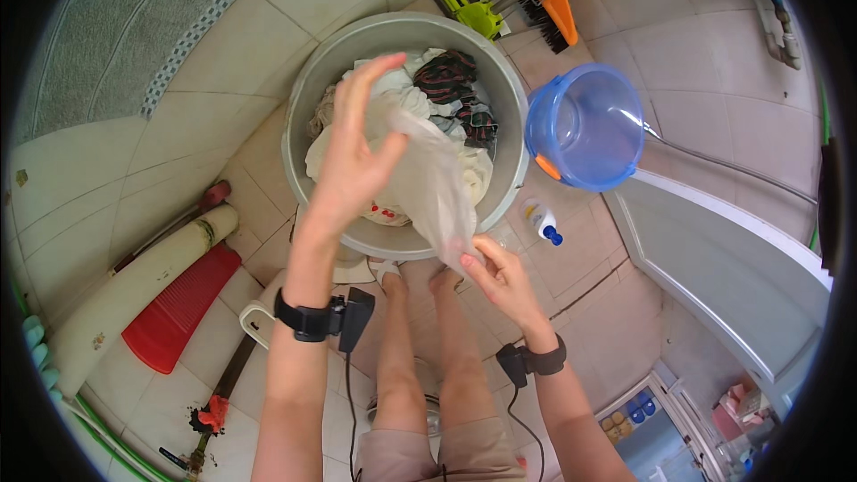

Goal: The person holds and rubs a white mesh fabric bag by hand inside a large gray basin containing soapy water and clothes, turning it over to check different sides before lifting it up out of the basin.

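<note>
A large grey tub [302,94] stands on the floor in front of me, filled with crumpled laundry [478,174], mostly white and cream. A dark striped garment [446,76] lies at its far right side. Over the tub hangs a thin, whitish, slightly see-through cloth [433,192], stretched slantwise. Its lower end is pinched between the thumb and fingers of my right hand [500,278], at the tub's near right rim. My left hand [357,147] is raised above the tub with fingers spread. Its thumb is close to the cloth's upper end; whether they touch I cannot tell.
Right of the tub stand a blue bucket [585,129] and a white bottle with blue cap [542,220]. Brushes [544,9] lean behind. A red washboard [183,308] lies at left. A pale door panel [714,259] juts in from the right.
</note>
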Demonstrator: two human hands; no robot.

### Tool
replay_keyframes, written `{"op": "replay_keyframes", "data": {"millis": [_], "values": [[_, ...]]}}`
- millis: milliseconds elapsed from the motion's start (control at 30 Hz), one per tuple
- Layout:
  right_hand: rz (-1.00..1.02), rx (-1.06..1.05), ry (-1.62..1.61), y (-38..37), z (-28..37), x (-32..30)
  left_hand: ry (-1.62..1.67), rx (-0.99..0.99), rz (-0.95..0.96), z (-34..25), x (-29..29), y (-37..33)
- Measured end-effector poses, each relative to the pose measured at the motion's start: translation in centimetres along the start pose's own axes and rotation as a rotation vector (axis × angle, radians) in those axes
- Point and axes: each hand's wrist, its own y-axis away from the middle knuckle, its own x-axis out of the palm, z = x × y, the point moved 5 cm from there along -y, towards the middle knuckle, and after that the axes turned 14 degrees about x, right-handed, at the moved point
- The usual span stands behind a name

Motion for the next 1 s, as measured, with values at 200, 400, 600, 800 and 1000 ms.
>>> {"op": "replay_keyframes", "data": {"millis": [200,400,600,800,1000], "values": [[0.153,0.19,-0.967,-0.7,-1.8,3.1,0.186,-0.902,-0.308,6.8,2.5,17.2],[0.278,0.225,-1.607,-1.2,-2.8,6.5,1.424,-1.417,-0.477,5.2,10.9,28.0],[0.076,0.17,-1.611,0.3,-2.8,3.2,1.399,-1.167,-0.775,6.0,11.9,21.5],[-0.383,-0.197,-1.124,-0.4,-4.9,-5.2,1.369,-1.069,-0.955,7.5,7.5,24.1],[-0.526,-0.144,-0.971,0.7,-9.9,-5.6,1.353,-1.095,-1.064,7.5,5.7,29.5]]}}
